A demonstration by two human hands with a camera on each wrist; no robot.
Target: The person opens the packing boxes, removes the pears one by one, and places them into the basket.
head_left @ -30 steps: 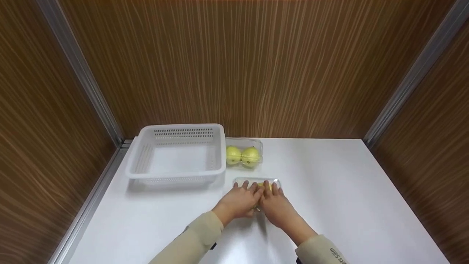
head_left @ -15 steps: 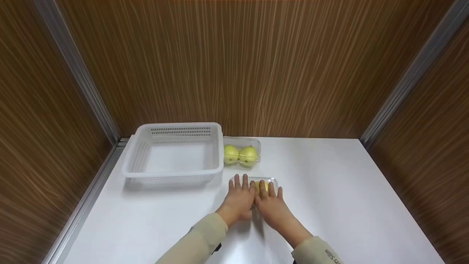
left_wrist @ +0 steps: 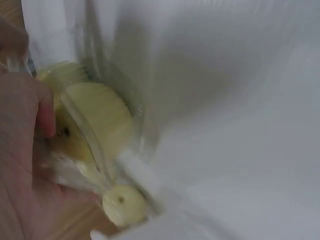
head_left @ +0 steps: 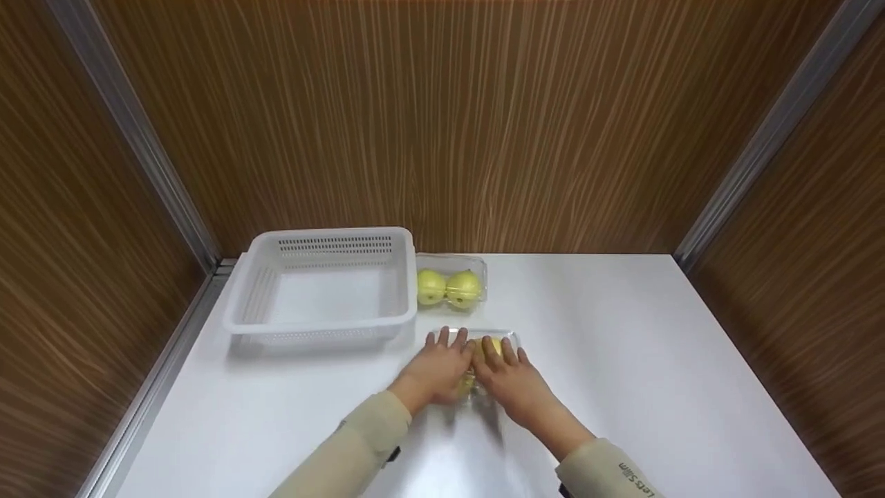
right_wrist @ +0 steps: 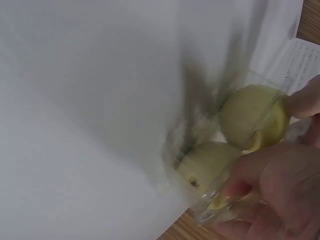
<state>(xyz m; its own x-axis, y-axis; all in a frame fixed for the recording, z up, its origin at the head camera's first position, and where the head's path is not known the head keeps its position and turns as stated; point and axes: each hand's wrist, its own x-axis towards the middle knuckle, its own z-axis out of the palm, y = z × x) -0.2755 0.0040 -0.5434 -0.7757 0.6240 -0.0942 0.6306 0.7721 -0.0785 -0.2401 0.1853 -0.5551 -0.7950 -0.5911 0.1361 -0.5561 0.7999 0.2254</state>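
Observation:
A clear plastic clamshell box point(head_left: 511, 335) with round yellow-green fruits point(right_wrist: 250, 117) in it is on the white table, beneath both hands. My left hand point(head_left: 434, 366) lies over its left part, fingers stretched forward across the lid. On the right part, my right hand point(head_left: 515, 387) presses with spread fingers, its fingertips over a fruit. In the left wrist view, fruit point(left_wrist: 102, 122) shows through the plastic beside the fingers. Much of the box is hidden under the hands in the head view. Behind it stands a second clear box point(head_left: 477, 263) with two similar fruits point(head_left: 463, 287).
A white perforated basket point(head_left: 321, 325) with nothing in it stands at the back left, right beside the second box. Wood-grain panels point(head_left: 442, 124) enclose the white table point(head_left: 608, 360) at the back and both sides.
My left hand has shifted a little to the left, with its wrist turned, and more yellow shows between the hands. My right hand stays on the lid. The basket and second box have not moved.

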